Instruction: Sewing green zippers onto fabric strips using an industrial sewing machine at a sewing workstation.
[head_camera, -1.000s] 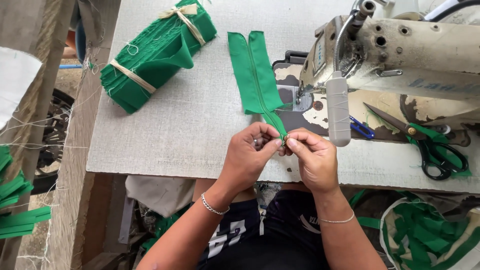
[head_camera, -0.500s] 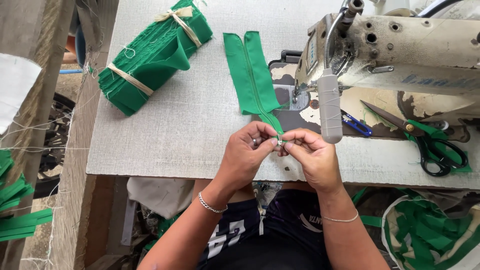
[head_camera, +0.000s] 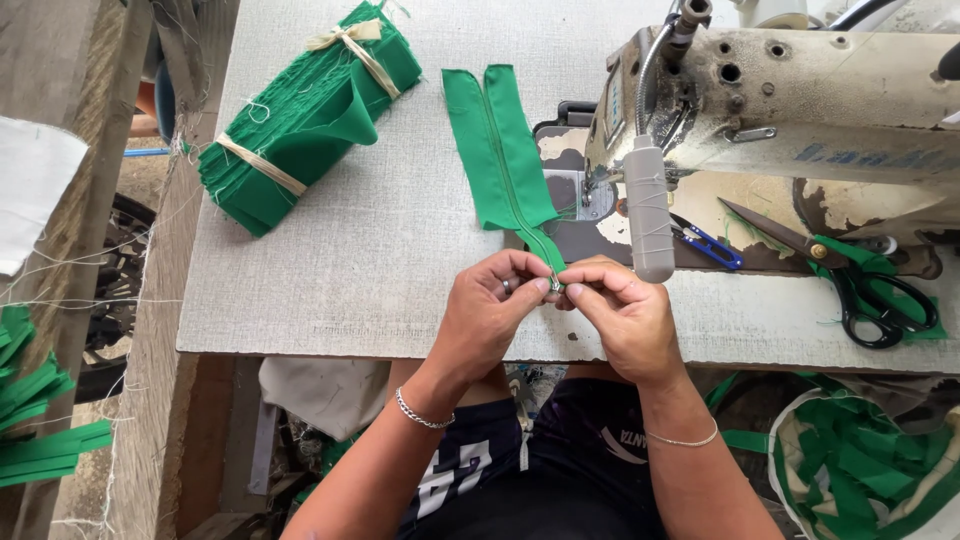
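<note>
Bare table (head_camera: 330, 270) lies open left of the left hand (head_camera: 490, 315), as far as the tied green fabric bundle (head_camera: 300, 120) at the far left corner. Ahead, the green zipper strip (head_camera: 505, 150) crosses the surface. Just beside the right hand (head_camera: 620, 315), the sewing machine (head_camera: 790, 100) and its hanging grey handle (head_camera: 648, 210) block the way; blue snips (head_camera: 705, 243) and scissors (head_camera: 860, 285) clutter the right.

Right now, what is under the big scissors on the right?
The scissors lie on green fabric scraps on the sewing machine's base. What the handles and blades cover is hidden.
</note>
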